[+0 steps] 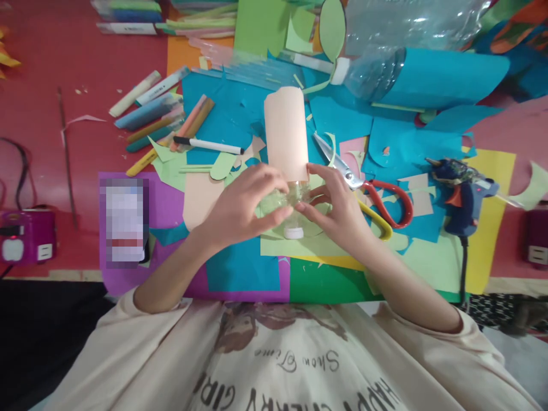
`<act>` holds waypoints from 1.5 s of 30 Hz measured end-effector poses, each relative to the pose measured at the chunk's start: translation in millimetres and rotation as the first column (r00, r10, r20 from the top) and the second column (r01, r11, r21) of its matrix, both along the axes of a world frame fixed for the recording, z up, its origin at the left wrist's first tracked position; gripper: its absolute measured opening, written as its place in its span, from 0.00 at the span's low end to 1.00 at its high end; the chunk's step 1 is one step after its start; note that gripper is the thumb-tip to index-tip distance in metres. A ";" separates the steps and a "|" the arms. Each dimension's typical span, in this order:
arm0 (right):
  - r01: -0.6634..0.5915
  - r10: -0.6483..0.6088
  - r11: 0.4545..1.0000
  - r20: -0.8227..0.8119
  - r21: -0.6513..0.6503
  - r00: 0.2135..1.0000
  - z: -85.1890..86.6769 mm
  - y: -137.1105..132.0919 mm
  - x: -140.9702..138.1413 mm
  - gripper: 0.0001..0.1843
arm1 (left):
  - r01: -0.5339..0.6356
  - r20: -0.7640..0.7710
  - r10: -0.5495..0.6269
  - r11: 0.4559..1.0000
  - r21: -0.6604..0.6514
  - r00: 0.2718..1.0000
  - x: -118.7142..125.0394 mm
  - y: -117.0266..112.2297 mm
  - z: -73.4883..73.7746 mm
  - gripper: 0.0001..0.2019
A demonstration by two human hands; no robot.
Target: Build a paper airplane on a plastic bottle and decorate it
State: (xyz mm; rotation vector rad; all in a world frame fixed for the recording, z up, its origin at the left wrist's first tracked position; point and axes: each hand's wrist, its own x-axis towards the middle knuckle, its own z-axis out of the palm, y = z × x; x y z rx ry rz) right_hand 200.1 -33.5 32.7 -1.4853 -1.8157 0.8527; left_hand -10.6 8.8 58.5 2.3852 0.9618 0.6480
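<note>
A small clear plastic bottle point(294, 220) lies in front of me, its white cap pointing toward my body. Pale peach paper point(286, 128) is wrapped around its far part, leaving the shoulder and neck bare. My left hand point(248, 200) grips the bare part from the left, with thumb and curved fingers at the plastic. From the other side my right hand point(336, 202) pinches it, the index finger at the paper's lower edge and the thumb near the neck. Red-and-yellow-handled scissors point(353, 178) lie beside my right hand. Green paper point(274, 245) is under the bottle.
Markers point(149, 114) and a phone point(126, 220) lie at left. A glue gun point(464, 208) with its cord rests at right. A large bottle wrapped in blue paper point(454, 74) lies at the back. Paper scraps and clear sticks point(252, 71) cover the middle.
</note>
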 end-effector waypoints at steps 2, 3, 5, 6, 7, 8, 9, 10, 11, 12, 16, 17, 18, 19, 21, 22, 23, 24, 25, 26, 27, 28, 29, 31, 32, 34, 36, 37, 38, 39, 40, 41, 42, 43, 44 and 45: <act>-0.011 0.008 1.000 0.084 0.028 0.996 10.7 -3.3 6.6 0.25 | 0.054 -0.028 -0.053 0.998 0.043 0.998 -4.2 -15.1 -3.5 0.16; -0.033 0.025 0.998 0.128 0.061 0.991 15.8 -6.5 9.9 0.21 | 0.062 -0.035 -0.059 0.995 0.083 0.998 -5.4 -21.5 -6.7 0.15; -0.113 0.086 0.984 0.197 0.134 0.977 22.6 -15.0 15.4 0.17 | 0.088 -0.062 -0.079 0.984 0.155 0.995 -5.4 -32.1 -14.2 0.14; -0.166 0.129 0.973 0.224 0.157 0.966 23.5 -19.7 17.0 0.17 | 0.098 -0.073 -0.087 0.979 0.176 0.994 -4.4 -36.4 -18.0 0.13; -0.215 0.170 0.962 0.244 0.170 0.955 22.5 -24.4 17.8 0.17 | 0.092 -0.073 -0.079 0.975 0.200 0.994 -2.8 -39.9 -21.5 0.12; -0.253 0.202 0.952 0.262 0.175 0.944 19.9 -28.7 17.7 0.17 | 0.090 -0.073 -0.075 0.970 0.225 0.995 -1.0 -42.8 -24.4 0.11; -0.276 0.221 0.944 0.274 0.182 0.936 15.9 -32.4 17.1 0.17 | 0.085 -0.076 -0.068 0.966 0.245 0.995 0.8 -44.9 -26.8 0.10; -0.283 0.223 0.939 0.282 0.193 0.933 10.9 -35.2 15.9 0.16 | 0.080 -0.077 -0.061 0.961 0.265 0.995 2.5 -46.4 -28.6 0.09; -0.279 0.214 0.936 0.284 0.214 0.935 5.6 -37.2 14.5 0.14 | 0.078 -0.079 -0.058 0.957 0.280 0.995 3.8 -47.3 -29.7 0.08; -0.267 0.196 0.933 0.282 0.242 0.939 0.3 -38.4 12.9 0.13 | 0.076 -0.079 -0.056 0.955 0.288 0.995 4.6 -47.7 -30.4 0.07; -0.239 0.148 0.914 0.277 0.329 0.949 -14.1 -37.8 8.2 0.06 | 0.074 -0.037 -0.067 0.959 0.272 0.997 4.3 -46.9 -31.7 0.06; -0.236 0.146 0.912 0.273 0.335 0.951 -15.4 -37.3 7.5 0.05 | 0.073 -0.023 -0.069 0.963 0.260 0.997 3.7 -46.5 -32.3 0.06; -0.234 0.145 0.911 0.266 0.341 0.953 -16.1 -36.8 7.1 0.05 | 0.073 -0.010 -0.072 0.966 0.247 0.997 3.1 -46.1 -33.1 0.06; -0.234 0.147 0.908 0.258 0.347 0.955 -16.3 -36.5 6.9 0.04 | 0.069 -0.001 -0.071 0.970 0.233 0.997 2.5 -45.7 -34.2 0.06; -0.238 0.152 0.900 0.249 0.364 0.957 -15.9 -36.0 6.8 0.04 | 0.057 0.009 -0.061 0.976 0.211 0.998 1.4 -44.8 -36.5 0.06; -0.244 0.157 0.896 0.250 0.372 0.955 -15.7 -35.8 6.9 0.04 | 0.050 0.013 -0.053 0.978 0.205 0.998 1.1 -44.4 -37.5 0.06; -0.252 0.162 0.891 0.254 0.378 0.953 -15.6 -35.6 7.0 0.04 | 0.043 0.018 -0.048 0.978 0.202 0.999 0.8 -44.0 -38.4 0.06; -0.261 0.169 0.886 0.257 0.382 0.951 -15.7 -35.2 7.1 0.04 | 0.039 0.025 -0.045 0.979 0.202 0.999 0.7 -43.6 -38.9 0.07; -0.267 0.175 0.883 0.256 0.387 0.951 -15.8 -34.7 7.2 0.04 | 0.036 0.037 -0.045 0.978 0.204 0.998 0.7 -43.2 -39.2 0.07; -0.269 0.179 0.880 0.252 0.391 0.951 -16.1 -34.1 7.2 0.04 | 0.037 0.049 -0.049 0.978 0.206 0.998 0.7 -42.7 -39.3 0.07; -0.270 0.181 0.880 0.250 0.392 0.951 -16.4 -33.5 7.1 0.05 | 0.037 0.058 -0.050 0.978 0.206 0.997 0.7 -42.3 -39.1 0.07; -0.267 0.178 0.882 0.250 0.389 0.952 -16.6 -32.7 7.0 0.05 | 0.034 0.060 -0.047 0.979 0.201 0.997 0.8 -41.8 -38.7 0.08; -0.261 0.172 0.886 0.250 0.384 0.953 -16.8 -32.0 6.8 0.06 | 0.031 0.057 -0.042 0.981 0.194 0.997 0.7 -41.1 -38.4 0.08; -0.246 0.159 0.896 0.249 0.370 0.955 -17.0 -30.8 6.2 0.07 | 0.029 0.028 -0.034 0.984 0.177 0.999 0.2 -39.7 -37.8 0.08; -0.240 0.156 0.900 0.246 0.365 0.957 -17.1 -30.3 5.9 0.07 | 0.031 0.005 -0.033 0.984 0.177 0.999 -0.2 -38.9 -37.6 0.08; -0.235 0.153 0.902 0.241 0.361 0.958 -17.1 -29.6 5.4 0.06 | 0.050 -0.043 -0.042 0.980 0.193 0.998 -1.4 -37.4 -37.8 0.08; -0.240 0.152 0.902 0.259 0.357 0.954 -17.1 -29.2 5.0 0.06 | 0.069 -0.070 -0.056 0.976 0.208 0.996 -2.5 -36.2 -38.2 0.08; -0.245 0.150 0.902 0.275 0.356 0.950 -17.1 -29.0 4.9 0.06 | 0.072 -0.069 -0.058 0.975 0.210 0.996 -2.9 -35.8 -38.3 0.07; -0.250 0.148 0.900 0.291 0.356 0.945 -17.1 -28.8 4.8 0.06 | 0.069 -0.059 -0.058 0.975 0.212 0.997 -3.1 -35.6 -38.4 0.06; -0.256 0.148 0.897 0.302 0.359 0.942 -17.1 -28.6 4.8 0.05 | 0.062 -0.045 -0.054 0.975 0.212 0.998 -3.2 -35.5 -38.3 0.06; -0.261 0.150 0.893 0.306 0.365 0.940 -17.1 -28.3 4.8 0.04 | 0.054 -0.034 -0.048 0.976 0.212 0.998 -3.1 -35.5 -38.0 0.05; -0.266 0.154 0.890 0.306 0.371 0.940 -17.1 -28.0 4.9 0.03 | 0.047 -0.031 -0.042 0.976 0.211 0.999 -2.8 -35.6 -37.5 0.05; -0.269 0.156 0.886 0.303 0.377 0.940 -17.1 -27.6 4.9 0.03 | 0.043 -0.034 -0.036 0.976 0.214 0.999 -2.3 -35.7 -36.8 0.04; -0.271 0.158 0.884 0.301 0.381 0.940 -17.1 -27.2 4.9 0.03 | 0.045 -0.046 -0.036 0.974 0.222 0.998 -1.8 -35.7 -36.0 0.04; -0.273 0.159 0.882 0.302 0.384 0.940 -17.0 -26.9 4.9 0.03 | 0.053 -0.062 -0.039 0.969 0.242 0.997 -1.3 -35.6 -35.0 0.04; -0.274 0.159 0.881 0.304 0.386 0.939 -16.9 -26.6 4.7 0.03 | 0.061 -0.079 -0.041 0.960 0.272 0.996 -0.9 -35.5 -34.1 0.04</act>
